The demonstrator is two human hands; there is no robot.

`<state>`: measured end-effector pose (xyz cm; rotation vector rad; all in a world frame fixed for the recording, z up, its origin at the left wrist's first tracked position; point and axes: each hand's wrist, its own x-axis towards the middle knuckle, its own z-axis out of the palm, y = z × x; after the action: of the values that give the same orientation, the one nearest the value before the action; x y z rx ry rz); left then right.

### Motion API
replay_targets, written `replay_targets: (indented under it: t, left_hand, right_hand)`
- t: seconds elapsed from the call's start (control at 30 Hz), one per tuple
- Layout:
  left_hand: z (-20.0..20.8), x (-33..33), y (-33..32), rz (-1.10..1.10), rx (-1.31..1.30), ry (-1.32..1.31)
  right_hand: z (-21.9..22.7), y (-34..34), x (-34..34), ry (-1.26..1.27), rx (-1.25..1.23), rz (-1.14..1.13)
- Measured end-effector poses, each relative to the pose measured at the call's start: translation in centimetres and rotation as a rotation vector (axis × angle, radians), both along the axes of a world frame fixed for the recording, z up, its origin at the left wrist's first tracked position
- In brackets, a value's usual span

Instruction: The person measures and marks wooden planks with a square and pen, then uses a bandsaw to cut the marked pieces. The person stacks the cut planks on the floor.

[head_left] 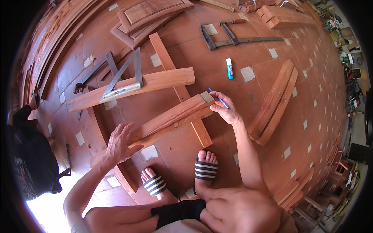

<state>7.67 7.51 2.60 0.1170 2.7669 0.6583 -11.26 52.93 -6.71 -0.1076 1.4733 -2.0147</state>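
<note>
"Where's the wooden beam (171, 117)?"

"Between the two hands, slanting up from the left one to the right. It lies across a narrower wooden strip (202, 133), with a second beam (167, 79) just beyond it."

"And the hands themselves?"

"Well apart, one at each end. The left hand (118, 144) is open, its fingers spread up and forward and its thumb stuck out to the right, by the beam's near end. I can't fairly say whether the fingers touch the wood, since the hand hides that end."

"The right?"

"The right hand (228, 110) has a blue pen (223, 103) pinched in its fingers, just beside the far end. The pen slants up to the left."

"How do the arms come in?"

"The left forearm rises from the lower left, angled in toward the beam. The right one goes up past the right knee, fairly straight, its hand turned left at the wrist."

"Anything close by?"

"A turquoise tube (230, 69) with a white cap, on the tiles beyond the right hand."
</note>
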Motion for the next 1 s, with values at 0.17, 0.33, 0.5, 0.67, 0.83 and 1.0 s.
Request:
replay_targets:
  t: [0.17, 0.33, 0.5, 0.67, 0.83, 1.0]
  left_hand:
    - [0.2, 0.6, 0.1, -0.005, -0.072, -0.027]
    - [0.0, 2.3, -0.3, 0.006, -0.113, 0.005]
    - [-1.4, 2.3, -1.4, -0.038, -0.16, 0.011]
    - [-1.6, -0.9, -4.1, -0.026, 0.051, -0.181]
    - [-2.2, -4.7, -6.7, 0.011, 0.245, -0.408]
    - [-4.5, -6.3, -8.0, 0.037, 0.215, -0.56]
  right_hand:
    - [0.1, -0.1, 0.3, 0.006, -0.05, 0.016]
    - [0.4, -0.2, 0.4, 0.04, -0.019, -0.01]
    - [1.1, -1.2, -0.5, 0.114, 0.191, -0.059]
    - [2.5, -2.4, -1.5, 0.115, 0.445, -0.154]
    - [3.3, -3.1, -3.2, 0.133, 0.736, -0.116]
    - [2.2, -5.9, -4.9, 0.168, 0.705, -0.157]
